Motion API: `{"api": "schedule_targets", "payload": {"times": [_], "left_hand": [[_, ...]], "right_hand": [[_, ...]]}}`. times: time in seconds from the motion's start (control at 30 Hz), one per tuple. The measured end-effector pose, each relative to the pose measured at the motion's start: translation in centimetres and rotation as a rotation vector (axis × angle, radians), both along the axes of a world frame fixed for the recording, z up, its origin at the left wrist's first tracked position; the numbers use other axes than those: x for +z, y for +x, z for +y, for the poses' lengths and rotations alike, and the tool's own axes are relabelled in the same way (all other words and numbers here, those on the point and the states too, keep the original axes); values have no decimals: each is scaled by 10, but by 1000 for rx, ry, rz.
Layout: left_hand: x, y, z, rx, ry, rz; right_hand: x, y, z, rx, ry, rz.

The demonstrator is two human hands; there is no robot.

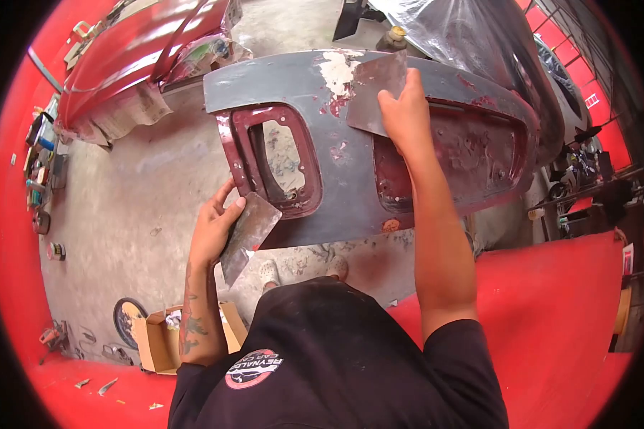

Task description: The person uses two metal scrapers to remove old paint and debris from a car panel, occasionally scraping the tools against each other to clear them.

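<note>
A grey-primed car body panel (336, 179) with dark red patches and a cut-out opening stands in front of me. My right hand (406, 114) presses a flat metal spreader (376, 89) against the panel's upper part, beside a white filler patch (338, 69). My left hand (218, 229) holds a second metal spreader (247, 232) low at the panel's left edge, its blade tilted down and smeared grey.
A red car (129, 57) masked with newspaper stands at the back left. A plastic-covered vehicle (472, 43) is at the back right. An open cardboard box (161, 339) sits on the concrete floor by my left arm. Tools and cans line the left wall.
</note>
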State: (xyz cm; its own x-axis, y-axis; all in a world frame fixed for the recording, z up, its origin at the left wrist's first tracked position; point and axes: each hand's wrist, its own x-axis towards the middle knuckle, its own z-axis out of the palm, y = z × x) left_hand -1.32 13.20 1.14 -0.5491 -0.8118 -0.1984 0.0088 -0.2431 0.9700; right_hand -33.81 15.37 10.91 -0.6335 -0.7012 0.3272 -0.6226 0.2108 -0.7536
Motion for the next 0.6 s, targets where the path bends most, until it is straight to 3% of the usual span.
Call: {"api": "schedule_targets", "payload": {"times": [0.07,0.17,0.23,0.27,0.43,0.5,0.6], "left_hand": [[-1,0,-1,12,-28,11],[4,1,0,4,-9,5],[4,2,0,-5,11,-12],[6,2,-1,-13,19,-20],[-1,1,-2,9,-17,34],[-3,2,-1,31,-20,52],[2,4,-1,-14,22,26]], "right_hand": [[-12,-10,5,27,-52,23],[-22,-8,8,94,-103,-156],[-19,13,-12,15,-127,13],[-6,21,-19,-12,-17,-15],[-14,9,-3,9,-33,56],[-36,1,0,51,-162,-139],[-6,36,-37,64,-119,-83]]}}
